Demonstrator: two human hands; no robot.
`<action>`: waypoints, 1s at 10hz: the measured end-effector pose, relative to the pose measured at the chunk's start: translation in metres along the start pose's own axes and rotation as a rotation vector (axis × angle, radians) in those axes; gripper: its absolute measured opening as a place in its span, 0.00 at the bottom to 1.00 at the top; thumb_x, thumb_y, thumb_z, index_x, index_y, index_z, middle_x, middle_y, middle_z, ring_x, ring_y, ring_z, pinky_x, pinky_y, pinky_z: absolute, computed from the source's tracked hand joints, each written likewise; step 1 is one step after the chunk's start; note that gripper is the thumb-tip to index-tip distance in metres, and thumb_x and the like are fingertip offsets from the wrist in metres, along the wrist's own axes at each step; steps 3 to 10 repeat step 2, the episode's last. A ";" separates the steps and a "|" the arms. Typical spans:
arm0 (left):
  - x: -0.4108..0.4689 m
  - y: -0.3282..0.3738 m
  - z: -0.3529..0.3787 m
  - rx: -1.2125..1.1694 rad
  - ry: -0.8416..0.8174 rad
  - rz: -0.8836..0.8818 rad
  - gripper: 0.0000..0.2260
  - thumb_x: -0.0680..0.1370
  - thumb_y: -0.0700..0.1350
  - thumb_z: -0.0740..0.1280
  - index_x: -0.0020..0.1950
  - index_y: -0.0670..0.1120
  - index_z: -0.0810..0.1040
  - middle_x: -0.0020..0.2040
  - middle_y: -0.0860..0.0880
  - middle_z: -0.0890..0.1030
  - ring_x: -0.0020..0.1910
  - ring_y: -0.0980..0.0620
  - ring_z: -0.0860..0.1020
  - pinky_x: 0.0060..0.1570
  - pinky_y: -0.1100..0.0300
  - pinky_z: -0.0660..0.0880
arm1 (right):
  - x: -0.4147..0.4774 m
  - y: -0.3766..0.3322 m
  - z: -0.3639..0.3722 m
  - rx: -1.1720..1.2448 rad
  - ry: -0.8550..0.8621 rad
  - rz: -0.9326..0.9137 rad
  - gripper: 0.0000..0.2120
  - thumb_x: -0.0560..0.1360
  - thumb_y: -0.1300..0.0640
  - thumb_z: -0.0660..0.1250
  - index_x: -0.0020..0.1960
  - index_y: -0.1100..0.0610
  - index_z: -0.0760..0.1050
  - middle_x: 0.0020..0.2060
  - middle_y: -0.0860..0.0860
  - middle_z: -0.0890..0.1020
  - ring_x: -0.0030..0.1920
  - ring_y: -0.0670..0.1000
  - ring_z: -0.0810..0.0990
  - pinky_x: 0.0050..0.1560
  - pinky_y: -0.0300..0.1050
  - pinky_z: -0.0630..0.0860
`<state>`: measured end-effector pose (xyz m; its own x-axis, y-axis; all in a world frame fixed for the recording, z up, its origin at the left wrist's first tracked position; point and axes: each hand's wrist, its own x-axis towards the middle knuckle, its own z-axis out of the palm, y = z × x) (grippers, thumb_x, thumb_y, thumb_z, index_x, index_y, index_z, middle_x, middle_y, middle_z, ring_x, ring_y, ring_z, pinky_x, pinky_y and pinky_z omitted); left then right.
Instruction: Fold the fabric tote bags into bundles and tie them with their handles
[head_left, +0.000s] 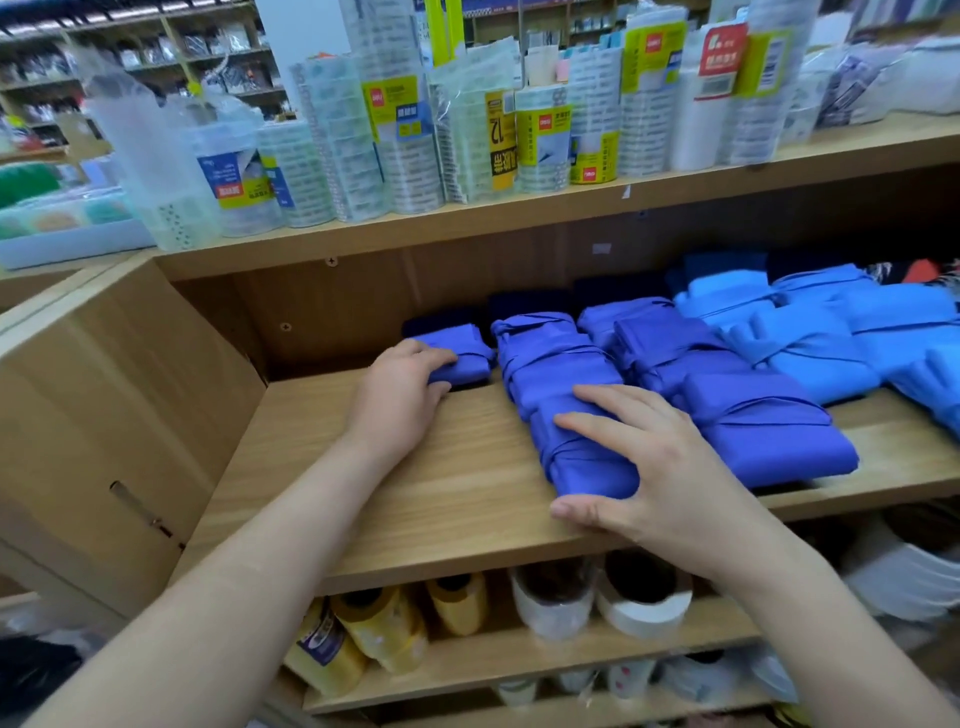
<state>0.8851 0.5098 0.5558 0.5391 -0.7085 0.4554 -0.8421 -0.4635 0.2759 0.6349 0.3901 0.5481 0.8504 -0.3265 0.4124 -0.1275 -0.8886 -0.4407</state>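
Blue fabric, folded into a tied bundle (587, 467), lay on the wooden shelf (415, 493) under the right hand (665, 467), whose spread, fairly straight fingers pressed its top. The left hand (400, 389) reached a smaller bundle (467, 353), seemingly pinching it between fingers and thumb. More tied bundles (753, 426), lighter farther out, lay right of the right hand.

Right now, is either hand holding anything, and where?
Left hand grips the small blue bundle by its near-left end; right hand only rests flat atop the front bundle.
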 end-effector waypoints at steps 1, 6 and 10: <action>0.006 0.003 0.003 -0.008 0.006 -0.032 0.16 0.76 0.38 0.69 0.63 0.46 0.80 0.59 0.47 0.79 0.60 0.46 0.76 0.61 0.56 0.70 | 0.002 -0.002 0.008 -0.035 0.135 -0.037 0.33 0.77 0.30 0.53 0.63 0.53 0.80 0.66 0.50 0.76 0.67 0.50 0.70 0.67 0.44 0.66; 0.007 0.004 0.005 -0.056 0.024 -0.073 0.15 0.78 0.39 0.67 0.65 0.46 0.79 0.62 0.48 0.77 0.62 0.48 0.75 0.63 0.62 0.66 | 0.001 -0.005 0.011 -0.059 0.218 -0.068 0.26 0.81 0.39 0.54 0.62 0.56 0.80 0.63 0.53 0.78 0.64 0.53 0.73 0.66 0.43 0.66; 0.007 0.004 0.005 -0.056 0.024 -0.073 0.15 0.78 0.39 0.67 0.65 0.46 0.79 0.62 0.48 0.77 0.62 0.48 0.75 0.63 0.62 0.66 | 0.001 -0.005 0.011 -0.059 0.218 -0.068 0.26 0.81 0.39 0.54 0.62 0.56 0.80 0.63 0.53 0.78 0.64 0.53 0.73 0.66 0.43 0.66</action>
